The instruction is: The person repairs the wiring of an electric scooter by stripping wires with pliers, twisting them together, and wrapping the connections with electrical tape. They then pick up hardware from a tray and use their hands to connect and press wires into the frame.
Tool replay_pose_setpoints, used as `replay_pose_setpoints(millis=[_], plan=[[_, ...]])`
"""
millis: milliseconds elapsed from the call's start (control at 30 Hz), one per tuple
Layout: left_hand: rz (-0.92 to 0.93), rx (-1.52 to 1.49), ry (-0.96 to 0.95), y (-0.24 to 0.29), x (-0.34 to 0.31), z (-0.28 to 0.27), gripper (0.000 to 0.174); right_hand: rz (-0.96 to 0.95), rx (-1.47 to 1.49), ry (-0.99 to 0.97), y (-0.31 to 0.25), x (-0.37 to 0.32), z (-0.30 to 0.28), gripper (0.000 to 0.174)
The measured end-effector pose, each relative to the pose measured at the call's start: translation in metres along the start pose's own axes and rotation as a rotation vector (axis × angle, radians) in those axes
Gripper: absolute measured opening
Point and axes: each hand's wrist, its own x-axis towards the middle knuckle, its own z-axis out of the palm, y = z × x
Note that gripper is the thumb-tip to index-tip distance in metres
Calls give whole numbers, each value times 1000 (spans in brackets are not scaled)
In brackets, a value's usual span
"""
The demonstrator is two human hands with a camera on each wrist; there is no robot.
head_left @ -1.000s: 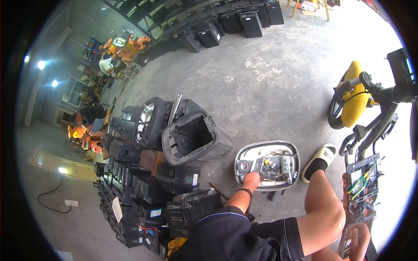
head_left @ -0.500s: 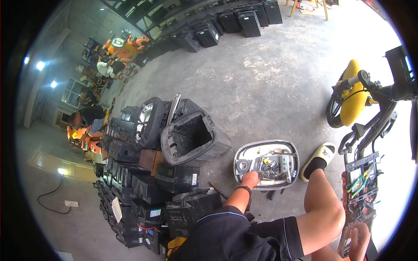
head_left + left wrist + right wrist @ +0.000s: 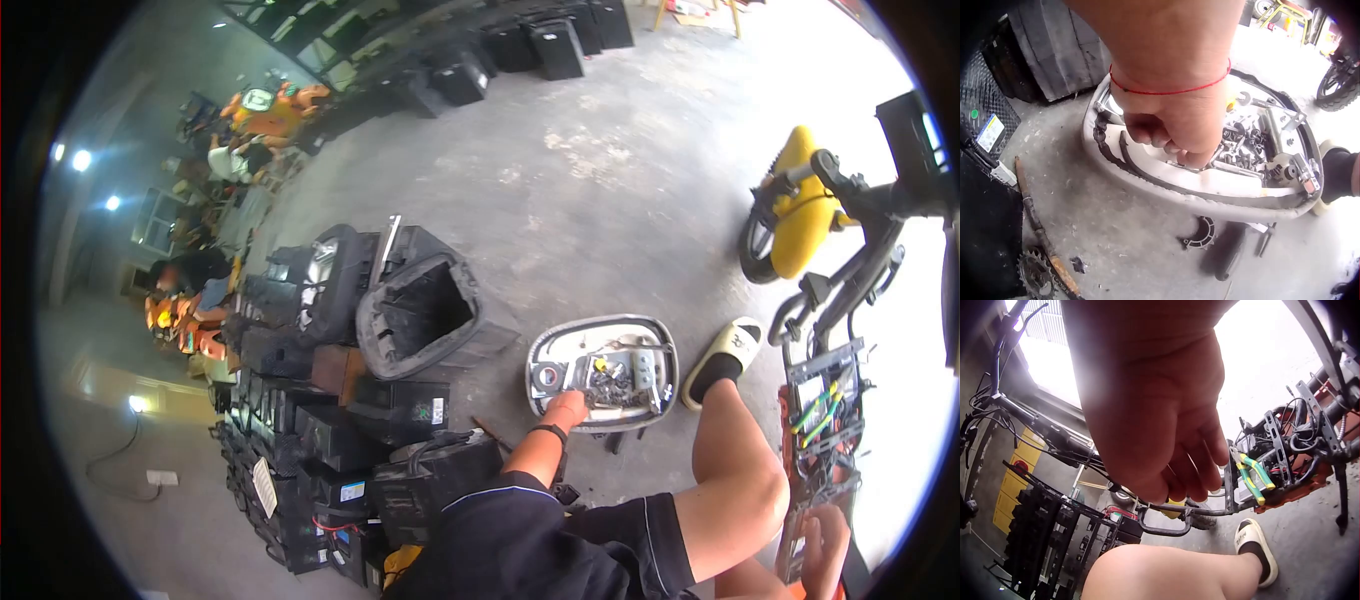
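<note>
Where the tray [image 3: 572,345] sits on the floor [image 3: 600,220], right of centre in the head view's lower half, the left hand [image 3: 567,408] reaches in with bent fingers beside small metal parts [image 3: 612,380]; whether it pinches any, I cannot tell. At lower right, the right hand [image 3: 825,550] is loosely curled below pliers [image 3: 1259,470]. Black boxes [image 3: 405,410] crowd the lower left.

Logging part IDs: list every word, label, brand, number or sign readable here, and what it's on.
None can be read.
Slipper: dark marks on top, too blurred.
Blue-white label on a box: print too small.
White label on another box: too small.
Pale sheet: too blurred.
Metal parts: nothing legible.
</note>
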Motion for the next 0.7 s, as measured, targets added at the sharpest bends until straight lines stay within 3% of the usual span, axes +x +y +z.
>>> replay_pose_setpoints(millis=[33,100,167,267,300,367,433,500,600,700], plan=[[22,21,32,-1,3,8,30,-97,-1,163,-3,0,14,16],[85,24,-17,-13,22,25,32,-75,-22,195,24,2,16,10],[185,68,12,-35,50,51,32,-12,-103,221,10,-2,14,7],[303,67,-47,-37,41,31,30,183,63,142,-27,-1,6,9],[267,37,-89,-31,31,20,33,210,51,146,-27,-4,8,9],[247,-86,-139,-33,25,15,28,52,-113,295,-24,-8,15,10],[268,-105,-54,-32,18,15,26,26,-139,270,-8,-10,11,10],[260,-48,-91,-30,17,9,28,103,-52,171,-8,-5,7,11],[123,156,-178,-23,2,-10,37,92,-68,181,-7,-4,7,12],[174,154,-122,-46,7,-20,37,52,-41,196,-5,-3,7,12]])
